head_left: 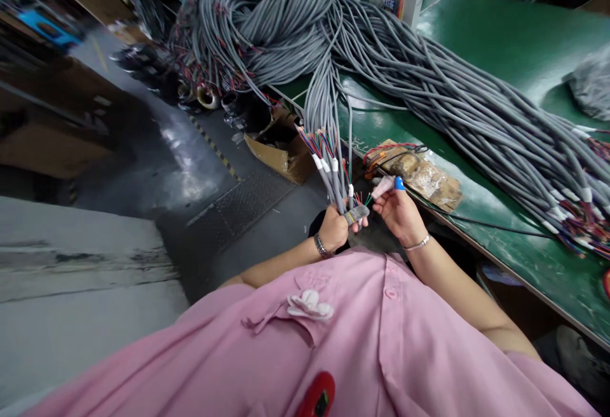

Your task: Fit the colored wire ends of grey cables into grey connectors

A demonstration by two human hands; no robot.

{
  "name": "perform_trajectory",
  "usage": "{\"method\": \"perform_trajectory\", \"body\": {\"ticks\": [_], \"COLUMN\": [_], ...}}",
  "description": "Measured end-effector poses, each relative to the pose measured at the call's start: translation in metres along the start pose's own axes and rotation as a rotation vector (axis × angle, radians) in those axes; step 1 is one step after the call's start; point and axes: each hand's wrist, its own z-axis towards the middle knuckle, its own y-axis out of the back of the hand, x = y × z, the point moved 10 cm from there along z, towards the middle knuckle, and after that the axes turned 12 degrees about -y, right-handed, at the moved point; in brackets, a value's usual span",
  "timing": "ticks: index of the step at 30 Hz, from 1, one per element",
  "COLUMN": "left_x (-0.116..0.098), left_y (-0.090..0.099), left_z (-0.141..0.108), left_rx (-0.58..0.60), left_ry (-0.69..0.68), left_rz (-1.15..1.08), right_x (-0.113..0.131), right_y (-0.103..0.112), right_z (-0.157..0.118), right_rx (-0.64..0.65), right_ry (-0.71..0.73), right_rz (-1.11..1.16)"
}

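Observation:
My left hand (335, 229) is closed around a hanging bundle of grey cables (325, 102), just below their stripped ends. A grey knitted cover sits on its thumb. Red, green and other coloured wires (328, 143) fan out from the cable ends, with white tape bands (335, 164) below them. To the right, close to a few thin loose wires (363, 199), is my right hand (400, 212), palm partly turned up and fingers loosely apart. It wears a blue thumb cover (399, 183) and a pale finger wrap (383, 187); I see nothing held in it.
A large heap of grey cables (267, 16) lies over the green table (481, 29), with more running along it to the right. Near the table edge sits a taped cardboard piece (431, 182). An open cardboard box (274, 156) stands on the floor at left.

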Motion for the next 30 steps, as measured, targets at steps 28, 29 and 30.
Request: {"method": "perform_trajectory", "body": {"ticks": [28, 29, 30], "left_x": [0.012, 0.013, 0.013], "left_y": [-0.013, -0.013, -0.013], "left_z": [0.010, 0.010, 0.010], "left_rx": [0.088, 0.090, 0.093], "left_ry": [0.097, 0.097, 0.098], "left_rz": [-0.035, -0.028, -0.021], "right_x": [0.002, 0.002, 0.002], "right_y": [-0.003, -0.002, -0.002], "right_z": [-0.001, -0.001, -0.001], "right_rx": [0.053, 0.044, 0.039], "right_ry": [0.014, 0.018, 0.020], "right_rz": [0.022, 0.020, 0.019]}}
